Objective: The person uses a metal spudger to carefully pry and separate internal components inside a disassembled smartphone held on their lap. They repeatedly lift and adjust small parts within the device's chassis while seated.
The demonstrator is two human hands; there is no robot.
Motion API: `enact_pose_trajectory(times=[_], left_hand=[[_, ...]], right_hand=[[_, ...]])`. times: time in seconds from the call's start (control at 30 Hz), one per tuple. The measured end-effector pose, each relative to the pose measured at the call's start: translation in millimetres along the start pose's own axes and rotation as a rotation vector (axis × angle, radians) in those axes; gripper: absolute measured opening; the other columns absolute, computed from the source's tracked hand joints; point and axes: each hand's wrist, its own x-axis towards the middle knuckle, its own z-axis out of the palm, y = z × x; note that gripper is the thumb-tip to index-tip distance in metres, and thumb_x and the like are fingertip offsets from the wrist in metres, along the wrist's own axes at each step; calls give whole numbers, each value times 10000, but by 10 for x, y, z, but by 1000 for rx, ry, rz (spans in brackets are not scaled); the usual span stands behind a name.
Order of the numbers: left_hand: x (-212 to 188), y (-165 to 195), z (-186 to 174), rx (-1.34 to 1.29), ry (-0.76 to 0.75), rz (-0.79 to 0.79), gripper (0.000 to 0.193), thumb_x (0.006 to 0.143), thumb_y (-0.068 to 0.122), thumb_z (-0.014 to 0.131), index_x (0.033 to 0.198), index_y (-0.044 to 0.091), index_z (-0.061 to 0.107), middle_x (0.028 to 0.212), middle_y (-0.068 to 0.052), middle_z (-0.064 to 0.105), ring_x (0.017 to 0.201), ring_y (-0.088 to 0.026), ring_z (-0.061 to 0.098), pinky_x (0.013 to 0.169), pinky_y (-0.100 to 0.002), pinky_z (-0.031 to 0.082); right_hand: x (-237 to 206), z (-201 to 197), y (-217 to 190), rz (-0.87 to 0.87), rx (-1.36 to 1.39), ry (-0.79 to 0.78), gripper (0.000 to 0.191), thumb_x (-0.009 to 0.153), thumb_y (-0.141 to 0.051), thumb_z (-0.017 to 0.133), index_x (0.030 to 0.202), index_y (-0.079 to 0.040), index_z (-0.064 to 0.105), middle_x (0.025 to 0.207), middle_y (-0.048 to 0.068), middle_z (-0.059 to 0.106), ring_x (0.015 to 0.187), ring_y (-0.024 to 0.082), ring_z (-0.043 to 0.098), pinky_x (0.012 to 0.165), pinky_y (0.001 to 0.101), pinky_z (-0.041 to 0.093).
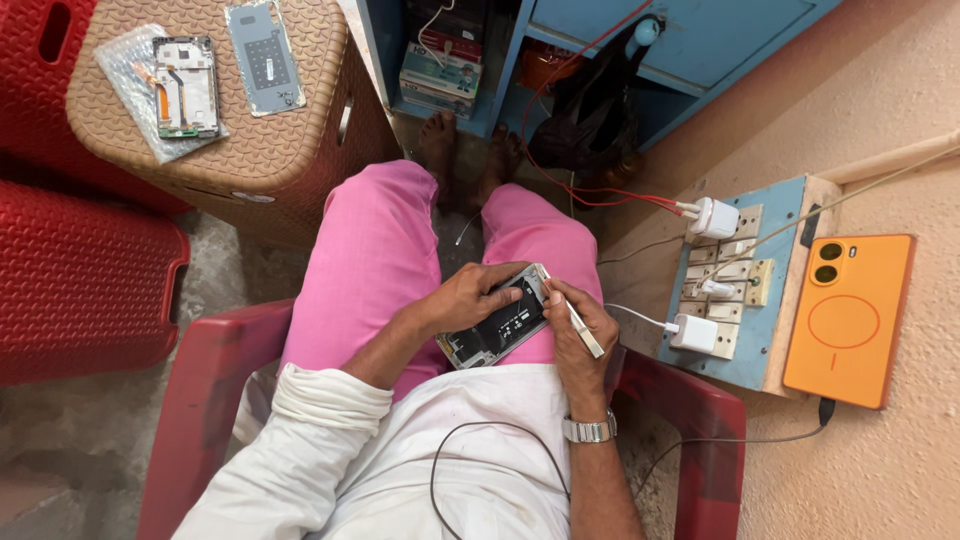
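An opened phone body (497,325) with its inner boards showing rests over my lap. My left hand (463,297) grips it from the left, thumb across its upper part. My right hand (580,320) is at the phone's right edge and pinches a thin metal tool (582,324) like tweezers, whose tip touches the phone's top right corner. A metal watch (590,430) is on my right wrist.
A brown woven stool (270,150) at upper left carries a phone frame (186,87) on a plastic bag and a grey back cover (264,57). Red plastic chairs (80,280) stand left. A switchboard (740,290) with chargers and an orange phone (850,318) are on the right wall.
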Motion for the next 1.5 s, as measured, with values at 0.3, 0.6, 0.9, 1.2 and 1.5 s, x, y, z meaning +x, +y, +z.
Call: enact_pose_trajectory(times=[0.3,0.6,0.9,1.2,1.5], left_hand=[[245,-2,219,-39,-19,-92,474,986,189,624,1436,54,555,1172,-163,755,1035,-217,743,912,-342,552],[284,-141,131,-28,-28,-123,474,968,195,636,1421,70,575,1171,-148,761,1015,-206,753,906,-332,566],[434,-126,24,-89,-24,-153,469,966,177,640,1420,79,576,1174,-133,768,1005,-195,749,895,-324,572],[639,-78,114,10,13,-67,461,966,183,649,1400,40,586,1158,-169,754,1012,-226,753,895,-343,565],[833,-47,288,-46,10,22,446,969,156,640,1392,25,588,1140,-172,762,1015,-226,751,896,-349,564]], right_hand=[[58,-221,70,-48,91,85,231,1010,-77,636,1207,18,710,1033,68,758,881,89,714,813,228,594],[85,-137,-130,-288,-259,18,201,983,-39,668,1163,20,732,937,88,729,808,131,684,712,263,557],[282,-121,-51,-323,-282,-5,202,975,-51,680,1157,9,742,964,94,758,820,123,708,720,257,572],[452,-217,24,-190,-127,81,231,1009,-104,658,1196,18,717,1020,87,765,842,95,725,754,238,615],[522,-372,-115,-300,-277,131,193,991,-62,670,1156,20,728,919,95,744,765,128,711,685,258,576]])
